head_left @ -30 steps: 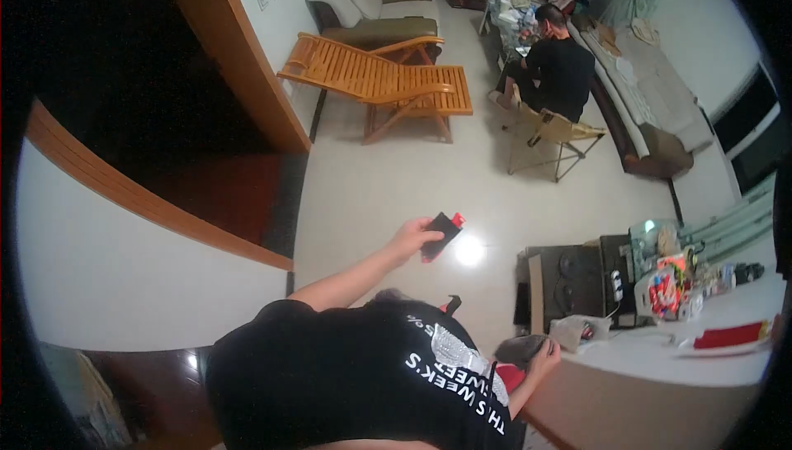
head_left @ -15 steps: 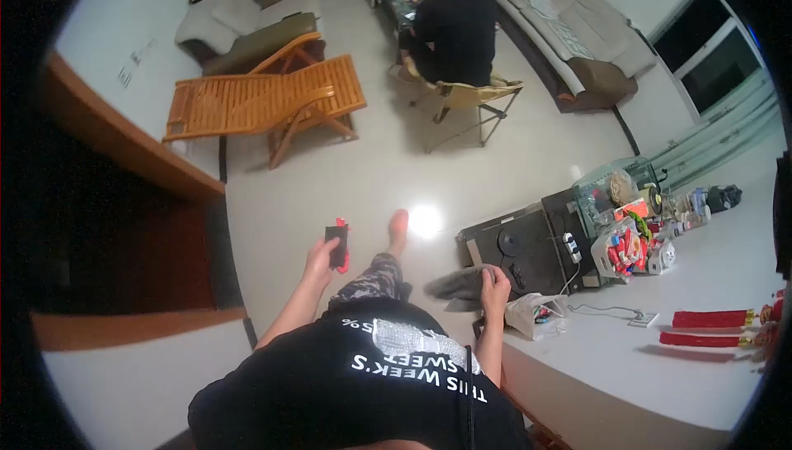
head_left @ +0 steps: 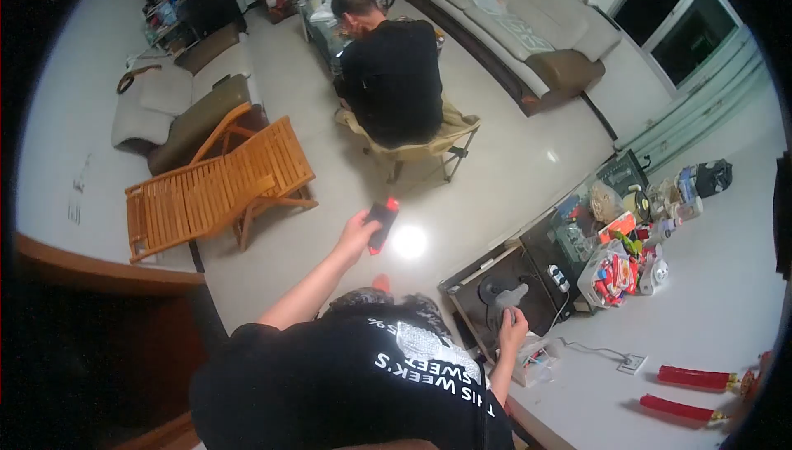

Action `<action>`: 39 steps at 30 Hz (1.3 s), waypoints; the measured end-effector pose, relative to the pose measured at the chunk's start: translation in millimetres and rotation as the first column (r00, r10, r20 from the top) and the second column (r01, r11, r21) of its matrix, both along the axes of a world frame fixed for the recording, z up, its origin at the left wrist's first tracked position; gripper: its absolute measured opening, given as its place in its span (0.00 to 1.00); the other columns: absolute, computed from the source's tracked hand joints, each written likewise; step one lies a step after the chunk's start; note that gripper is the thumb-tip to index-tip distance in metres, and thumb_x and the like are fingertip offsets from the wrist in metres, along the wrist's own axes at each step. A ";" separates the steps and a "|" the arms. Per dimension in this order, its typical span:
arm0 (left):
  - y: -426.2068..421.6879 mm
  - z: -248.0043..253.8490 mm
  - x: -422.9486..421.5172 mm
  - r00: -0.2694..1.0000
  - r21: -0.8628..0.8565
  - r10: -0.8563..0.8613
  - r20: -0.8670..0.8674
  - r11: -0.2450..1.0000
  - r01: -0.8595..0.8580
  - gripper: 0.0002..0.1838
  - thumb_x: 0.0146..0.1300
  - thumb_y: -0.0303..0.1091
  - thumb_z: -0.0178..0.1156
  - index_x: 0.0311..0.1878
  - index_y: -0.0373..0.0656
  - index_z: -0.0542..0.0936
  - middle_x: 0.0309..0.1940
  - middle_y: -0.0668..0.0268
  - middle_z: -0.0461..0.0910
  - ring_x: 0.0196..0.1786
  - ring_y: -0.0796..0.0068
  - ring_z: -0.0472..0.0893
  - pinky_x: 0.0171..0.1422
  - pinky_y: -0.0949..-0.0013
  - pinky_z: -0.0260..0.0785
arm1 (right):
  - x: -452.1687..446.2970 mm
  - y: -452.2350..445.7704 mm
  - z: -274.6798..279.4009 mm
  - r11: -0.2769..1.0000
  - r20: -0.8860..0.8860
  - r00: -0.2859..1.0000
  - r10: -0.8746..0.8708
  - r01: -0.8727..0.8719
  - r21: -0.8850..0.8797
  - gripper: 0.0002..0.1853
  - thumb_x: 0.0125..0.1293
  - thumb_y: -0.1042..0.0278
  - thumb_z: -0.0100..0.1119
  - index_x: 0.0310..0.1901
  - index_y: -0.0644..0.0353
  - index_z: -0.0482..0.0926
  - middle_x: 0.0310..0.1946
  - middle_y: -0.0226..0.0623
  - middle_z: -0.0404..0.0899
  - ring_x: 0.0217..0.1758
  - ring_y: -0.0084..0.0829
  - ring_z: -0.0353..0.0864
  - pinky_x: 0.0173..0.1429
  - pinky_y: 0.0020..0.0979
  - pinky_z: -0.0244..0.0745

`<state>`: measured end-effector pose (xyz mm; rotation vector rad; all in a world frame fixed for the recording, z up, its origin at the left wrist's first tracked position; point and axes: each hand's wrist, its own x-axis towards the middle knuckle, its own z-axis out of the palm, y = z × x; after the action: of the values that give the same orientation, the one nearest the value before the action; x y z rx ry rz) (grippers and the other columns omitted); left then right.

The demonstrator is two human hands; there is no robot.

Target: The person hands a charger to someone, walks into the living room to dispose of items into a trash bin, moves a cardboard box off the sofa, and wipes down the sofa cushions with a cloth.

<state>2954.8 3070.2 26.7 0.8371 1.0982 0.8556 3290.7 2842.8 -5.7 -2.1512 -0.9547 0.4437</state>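
My left hand (head_left: 356,237) is stretched forward over the floor, closed around a dark flat rectangular object (head_left: 381,224) with a bright red part along its edge. What kind of object it is I cannot make out. On the right, my right hand (head_left: 513,332) pinches a soft grey cloth (head_left: 500,305), which is blurred by motion. The cloth hangs over the dark-topped cabinet (head_left: 540,308), close to a white plastic bag (head_left: 535,359).
Ahead, a person in black (head_left: 392,79) sits on a folding chair (head_left: 412,151). A wooden lounge chair (head_left: 219,190) stands left, a sofa (head_left: 503,17) far right. Several bottles and a basket of red packets (head_left: 612,277) crowd the right side, beside a power strip (head_left: 558,278).
My left hand has moved forward and right with the dark object, which has tilted. My right hand has shifted slightly right and down, swinging the cloth upward. The view has moved.
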 end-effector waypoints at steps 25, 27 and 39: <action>303.6 -12.3 313.0 0.991 0.033 -0.130 0.000 0.991 0.130 0.16 0.53 0.24 0.52 0.47 0.34 0.70 0.37 0.61 0.76 0.38 0.77 0.75 0.40 0.74 0.67 | 256.0 353.6 20.2 1.000 0.003 1.000 0.020 -0.020 0.009 0.15 0.54 0.64 0.52 0.38 0.67 0.76 0.36 0.50 0.76 0.43 0.45 0.75 0.47 0.34 0.68; 315.0 9.0 338.7 0.993 -0.025 -0.110 0.034 0.994 0.110 0.14 0.54 0.23 0.52 0.45 0.35 0.70 0.35 0.64 0.76 0.35 0.78 0.75 0.39 0.76 0.68 | 274.3 368.5 7.8 0.998 -0.023 0.998 0.054 -0.054 0.027 0.14 0.54 0.65 0.53 0.38 0.67 0.76 0.36 0.50 0.77 0.43 0.44 0.76 0.48 0.34 0.67; 460.0 -32.1 463.9 0.996 -0.142 -0.080 0.035 0.986 0.084 0.13 0.55 0.22 0.52 0.46 0.37 0.69 0.35 0.64 0.75 0.37 0.76 0.76 0.43 0.74 0.70 | 388.3 481.7 -33.9 0.995 -0.328 0.945 0.018 0.015 0.096 0.11 0.51 0.72 0.57 0.37 0.67 0.77 0.36 0.42 0.78 0.42 0.33 0.75 0.51 0.29 0.65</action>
<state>3418.7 3530.2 -5.4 0.7431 1.0790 0.7096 3679.0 3324.5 -39.5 -1.9117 -0.7721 0.7168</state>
